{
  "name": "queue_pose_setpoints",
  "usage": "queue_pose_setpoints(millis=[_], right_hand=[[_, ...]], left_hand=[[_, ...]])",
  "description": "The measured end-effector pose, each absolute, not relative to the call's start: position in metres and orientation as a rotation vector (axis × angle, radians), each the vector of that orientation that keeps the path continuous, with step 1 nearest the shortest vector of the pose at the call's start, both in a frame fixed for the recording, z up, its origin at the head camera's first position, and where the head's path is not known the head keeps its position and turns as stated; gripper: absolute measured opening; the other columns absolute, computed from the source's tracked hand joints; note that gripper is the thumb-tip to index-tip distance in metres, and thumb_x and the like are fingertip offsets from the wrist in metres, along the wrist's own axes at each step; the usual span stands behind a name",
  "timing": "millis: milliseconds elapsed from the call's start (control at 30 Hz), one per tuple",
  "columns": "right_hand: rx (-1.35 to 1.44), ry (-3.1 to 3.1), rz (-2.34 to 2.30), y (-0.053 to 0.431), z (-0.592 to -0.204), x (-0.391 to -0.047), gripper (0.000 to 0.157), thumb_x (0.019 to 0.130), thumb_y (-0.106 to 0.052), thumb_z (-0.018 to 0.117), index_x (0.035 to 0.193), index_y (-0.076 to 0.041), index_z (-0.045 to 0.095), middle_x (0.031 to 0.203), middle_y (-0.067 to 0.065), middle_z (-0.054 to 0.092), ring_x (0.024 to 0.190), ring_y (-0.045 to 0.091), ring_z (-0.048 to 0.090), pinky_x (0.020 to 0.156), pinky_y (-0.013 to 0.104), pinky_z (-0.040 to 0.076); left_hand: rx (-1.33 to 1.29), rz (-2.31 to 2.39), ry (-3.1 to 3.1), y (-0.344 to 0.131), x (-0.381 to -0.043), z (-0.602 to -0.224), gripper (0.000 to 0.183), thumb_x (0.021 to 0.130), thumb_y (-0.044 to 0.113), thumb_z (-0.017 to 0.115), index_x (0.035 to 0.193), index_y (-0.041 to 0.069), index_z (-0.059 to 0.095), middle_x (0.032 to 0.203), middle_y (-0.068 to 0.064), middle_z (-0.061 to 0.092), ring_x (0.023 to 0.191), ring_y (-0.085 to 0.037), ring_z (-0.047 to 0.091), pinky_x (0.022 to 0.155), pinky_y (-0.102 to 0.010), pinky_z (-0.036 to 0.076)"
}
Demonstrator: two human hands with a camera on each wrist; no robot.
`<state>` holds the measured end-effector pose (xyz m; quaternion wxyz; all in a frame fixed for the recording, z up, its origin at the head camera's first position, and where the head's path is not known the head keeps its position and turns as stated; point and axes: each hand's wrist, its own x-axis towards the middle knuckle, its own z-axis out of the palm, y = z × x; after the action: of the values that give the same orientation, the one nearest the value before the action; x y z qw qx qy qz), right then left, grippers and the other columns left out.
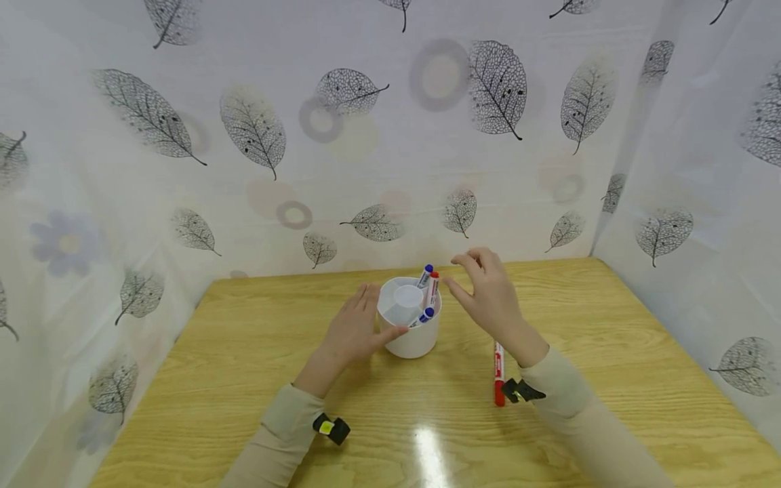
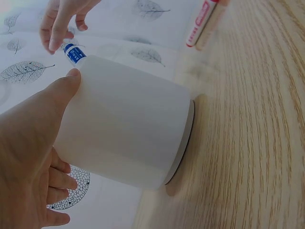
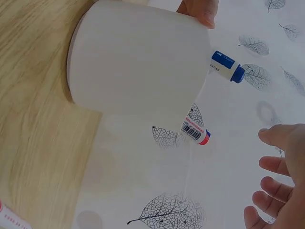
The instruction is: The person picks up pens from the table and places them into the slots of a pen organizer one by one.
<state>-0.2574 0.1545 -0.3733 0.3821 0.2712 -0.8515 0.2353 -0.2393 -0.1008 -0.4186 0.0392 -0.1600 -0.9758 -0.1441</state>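
A white pen holder (image 1: pixel 410 343) with a round centre cup and dividers stands upright on the table. Three markers poke out of its right side: a blue-capped marker (image 1: pixel 425 276) at the back, a red-capped marker (image 1: pixel 432 290) and a blue-capped marker (image 1: pixel 425 315) at the front. My left hand (image 1: pixel 352 327) holds the holder from the left, thumb at the front rim, fingers along the far side. Just right of the markers hovers my right hand (image 1: pixel 488 295), empty, its fingers spread and slightly bent. Below it a red marker (image 1: pixel 499 371) lies on the table.
The wooden table (image 1: pixel 244 379) ends at a pale curtain (image 1: pixel 390 163) with leaf prints, which also hangs along the left and right sides. A dark wrist strap (image 1: pixel 332 430) shows at the left sleeve and another strap (image 1: pixel 521 390) at the right.
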Motion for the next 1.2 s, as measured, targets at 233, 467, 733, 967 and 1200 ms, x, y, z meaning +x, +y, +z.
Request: queue_pose_setpoints(millis=[233, 467, 733, 967, 1200], right_hand=[[0.67, -2.202, 0.522, 0.178, -0.39, -0.257, 0.034, 0.081, -0.023, 0.079, 0.105, -0.002, 0.065, 0.098, 0.015, 0.056, 0.08, 0.027, 0.05, 0.066, 0.037, 0.045], [0.649, -2.304, 0.4, 0.203, -0.406, -0.253, 0.038, 0.079, -0.026, 0.08, 0.102, -0.001, 0.064, 0.092, 0.015, 0.055, 0.072, 0.025, 0.046, 0.06, 0.034, 0.042], [0.583, -2.539, 0.302, 0.219, -0.419, -0.249, 0.034, 0.081, -0.032, 0.078, 0.095, -0.004, 0.063, 0.089, 0.011, 0.054, 0.076, 0.026, 0.051, 0.06, 0.036, 0.046], [0.526, -2.752, 0.112, 0.227, -0.427, -0.247, 0.033, 0.084, -0.04, 0.073, 0.088, -0.011, 0.059, 0.092, 0.009, 0.051, 0.084, 0.028, 0.051, 0.057, 0.035, 0.042], [0.494, -2.911, 0.006, 0.229, -0.429, -0.247, 0.031, 0.087, -0.04, 0.07, 0.079, -0.013, 0.057, 0.089, 0.008, 0.048, 0.079, 0.025, 0.046, 0.055, 0.037, 0.043]], left_hand=[[-0.486, -0.432, -2.992, -0.101, -0.24, -0.421, 0.109, 0.084, 0.079, 0.046, 0.155, 0.002, 0.017, 0.16, -0.018, 0.024, 0.152, -0.031, 0.017, 0.124, -0.047, 0.022], [-0.465, -0.428, -3.006, -0.1, -0.239, -0.42, 0.11, 0.083, 0.079, 0.045, 0.156, 0.002, 0.015, 0.161, -0.017, 0.022, 0.152, -0.029, 0.017, 0.125, -0.044, 0.019], [-0.476, -0.428, -2.989, -0.1, -0.239, -0.42, 0.109, 0.084, 0.078, 0.046, 0.155, 0.001, 0.017, 0.16, -0.018, 0.025, 0.151, -0.031, 0.018, 0.124, -0.045, 0.021], [-0.486, -0.432, -2.983, -0.101, -0.239, -0.42, 0.109, 0.084, 0.078, 0.046, 0.155, 0.0, 0.018, 0.16, -0.019, 0.026, 0.151, -0.032, 0.019, 0.124, -0.046, 0.022], [-0.492, -0.421, -2.97, -0.1, -0.239, -0.42, 0.108, 0.084, 0.078, 0.046, 0.154, -0.001, 0.02, 0.159, -0.02, 0.028, 0.151, -0.032, 0.02, 0.124, -0.046, 0.023]])
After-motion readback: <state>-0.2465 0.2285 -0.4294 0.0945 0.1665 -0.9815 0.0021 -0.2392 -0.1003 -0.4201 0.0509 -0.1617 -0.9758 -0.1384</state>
